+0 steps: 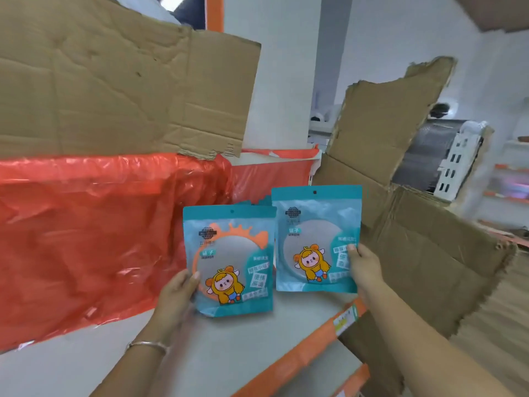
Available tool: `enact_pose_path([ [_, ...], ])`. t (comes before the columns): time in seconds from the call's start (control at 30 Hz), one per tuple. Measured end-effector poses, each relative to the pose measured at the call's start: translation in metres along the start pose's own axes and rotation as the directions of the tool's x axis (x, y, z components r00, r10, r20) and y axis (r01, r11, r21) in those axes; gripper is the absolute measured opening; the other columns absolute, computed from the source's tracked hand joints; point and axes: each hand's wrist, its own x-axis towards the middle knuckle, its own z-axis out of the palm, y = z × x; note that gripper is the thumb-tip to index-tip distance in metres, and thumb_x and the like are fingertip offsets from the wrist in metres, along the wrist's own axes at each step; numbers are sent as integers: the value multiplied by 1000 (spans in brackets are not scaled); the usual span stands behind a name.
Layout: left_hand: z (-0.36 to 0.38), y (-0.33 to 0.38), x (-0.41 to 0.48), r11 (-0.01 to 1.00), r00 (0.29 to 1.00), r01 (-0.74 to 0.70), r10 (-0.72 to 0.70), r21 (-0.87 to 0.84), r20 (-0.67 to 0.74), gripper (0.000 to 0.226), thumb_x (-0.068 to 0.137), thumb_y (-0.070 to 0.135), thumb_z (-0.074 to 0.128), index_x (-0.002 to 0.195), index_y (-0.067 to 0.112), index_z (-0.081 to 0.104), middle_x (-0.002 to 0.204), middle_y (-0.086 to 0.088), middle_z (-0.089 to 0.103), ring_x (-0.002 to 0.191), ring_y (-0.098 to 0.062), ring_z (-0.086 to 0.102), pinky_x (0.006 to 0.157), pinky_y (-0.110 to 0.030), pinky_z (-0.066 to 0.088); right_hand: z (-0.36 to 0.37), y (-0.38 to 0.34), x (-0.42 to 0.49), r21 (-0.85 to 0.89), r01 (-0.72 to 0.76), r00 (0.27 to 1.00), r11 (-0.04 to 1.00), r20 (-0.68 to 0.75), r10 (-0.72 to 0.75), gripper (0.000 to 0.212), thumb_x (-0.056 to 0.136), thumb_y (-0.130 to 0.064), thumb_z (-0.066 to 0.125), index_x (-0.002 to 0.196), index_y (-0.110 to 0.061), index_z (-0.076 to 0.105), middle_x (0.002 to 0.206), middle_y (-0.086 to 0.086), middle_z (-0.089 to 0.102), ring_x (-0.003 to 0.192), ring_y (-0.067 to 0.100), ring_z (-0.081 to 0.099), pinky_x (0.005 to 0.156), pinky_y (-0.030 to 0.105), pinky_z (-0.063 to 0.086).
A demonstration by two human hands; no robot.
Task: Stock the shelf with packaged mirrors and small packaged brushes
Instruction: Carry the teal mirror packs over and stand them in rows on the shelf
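Two teal mirror packages stand upright on the grey shelf (243, 353). My left hand (179, 293) grips the left edge of the left package (229, 259), which shows an orange-framed round mirror and a cartoon figure. My right hand (363, 263) pinches the right edge of the right package (316, 239), which holds a plain round mirror. Behind the left package, the teal tops of more packages (257, 202) peek out. No brush packages are in view.
Red plastic sheeting (86, 230) covers the shelf's back and left side. A flattened cardboard sheet (114, 81) lies above it. A torn cardboard box (415, 224) stands at the shelf's right end. The shelf's orange front edge (309, 348) carries a price label.
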Motion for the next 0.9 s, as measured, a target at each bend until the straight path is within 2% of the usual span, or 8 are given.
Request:
enact_pose_path([
  [0.2,33,-24,10,998,981,47,-40,35,-189,21,96,25,50,95,10,65,91,-8,72,85,-26,66,74,-34,51,26,32,77,-41,-28,976,999,214,37,21,102,-22,39,94,-17,58,85,6,65,71,19,63,56,28,48],
  [0.37,51,-29,9,998,929,49,-27,48,-370,23,96,17,49,78,9,60,72,-4,64,69,-22,57,60,-29,42,56,63,122,-119,-22,946,993,318,59,23,101,-24,39,102,-15,60,87,5,65,78,22,62,72,37,53],
  [0.43,59,-30,9,998,905,37,-13,48,-425,22,95,17,51,79,4,61,73,-7,63,70,-23,55,60,-29,42,67,72,134,-148,-18,945,989,321,65,25,101,-27,40,104,-15,62,90,5,66,82,23,64,72,37,53],
  [0.53,75,-31,6,1000,871,4,-5,-1,-491,16,95,14,52,88,5,63,79,-7,66,72,-21,59,56,-21,45,79,86,145,-198,-30,946,980,311,92,29,100,-30,42,115,-14,61,105,10,66,94,28,65,70,33,53],
  [0.67,89,-36,3,999,819,-13,-7,-31,-573,16,95,12,50,89,9,65,72,-1,73,67,-14,70,49,-18,52,88,99,154,-234,-13,950,972,302,85,33,100,-32,41,120,-12,58,110,12,64,97,29,64,77,38,55],
  [0.73,88,-48,2,998,795,22,-57,-65,-604,17,95,15,51,91,11,67,78,-5,75,74,-24,72,61,-35,59,92,101,156,-260,20,958,965,280,55,33,100,-31,40,121,-11,56,115,13,60,100,29,62,79,41,55],
  [0.8,86,-57,2,996,761,52,-88,-75,-643,12,94,19,55,93,12,65,89,-13,73,82,-34,69,74,-49,57,93,105,155,-321,67,967,945,254,18,35,98,-35,43,125,-14,52,121,13,53,104,30,58,83,45,55],
  [0.9,86,-59,3,997,717,71,-63,-17,-695,6,92,17,58,96,13,58,94,-14,66,82,-30,67,69,-43,56,93,110,151,-363,84,977,928,214,-5,45,91,-45,52,128,-22,45,128,14,44,112,32,51,90,54,49],
])
